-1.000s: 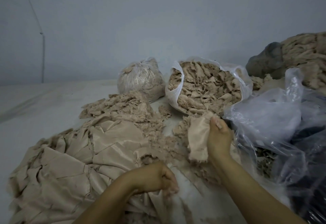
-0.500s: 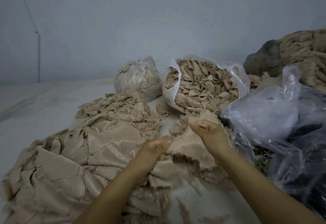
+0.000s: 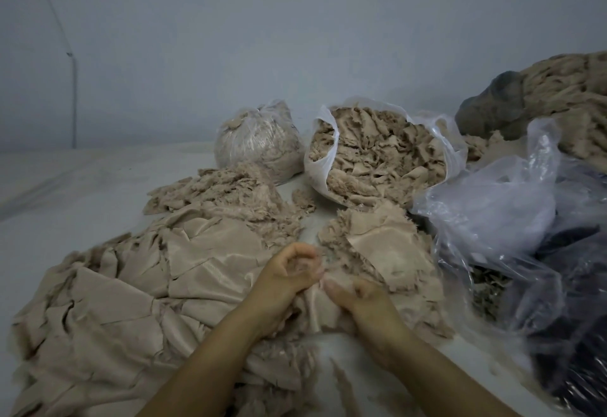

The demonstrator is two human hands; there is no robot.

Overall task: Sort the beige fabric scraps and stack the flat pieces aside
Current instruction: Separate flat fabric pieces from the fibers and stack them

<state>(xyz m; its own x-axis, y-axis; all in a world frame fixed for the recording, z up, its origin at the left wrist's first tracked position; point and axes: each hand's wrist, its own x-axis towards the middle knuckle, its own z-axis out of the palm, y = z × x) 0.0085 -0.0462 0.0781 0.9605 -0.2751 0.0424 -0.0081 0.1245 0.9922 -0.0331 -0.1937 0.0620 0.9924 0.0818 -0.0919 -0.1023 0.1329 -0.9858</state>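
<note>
A wide spread of flat beige fabric pieces (image 3: 124, 298) covers the left of the white surface. A smaller heap of frayed beige scraps (image 3: 377, 246) lies in the middle, with a smooth flat piece on top. My left hand (image 3: 289, 272) and my right hand (image 3: 358, 298) meet at the near edge of that heap. Both have curled fingers that grip a crumpled beige scrap (image 3: 320, 305) between them. The scrap's lower part hangs bunched under my palms.
An open white bag full of frayed scraps (image 3: 377, 160) lies tipped at the back, beside a tied clear bag (image 3: 259, 141). A fuzzy scrap pile (image 3: 223, 193) sits in front. Crumpled clear plastic bags (image 3: 499, 216) and dark material fill the right; a beige heap (image 3: 571, 88) rises behind.
My right hand came down from holding a scrap upright near the bag. Both hands moved together toward me and now bunch the scrap low on the heap.
</note>
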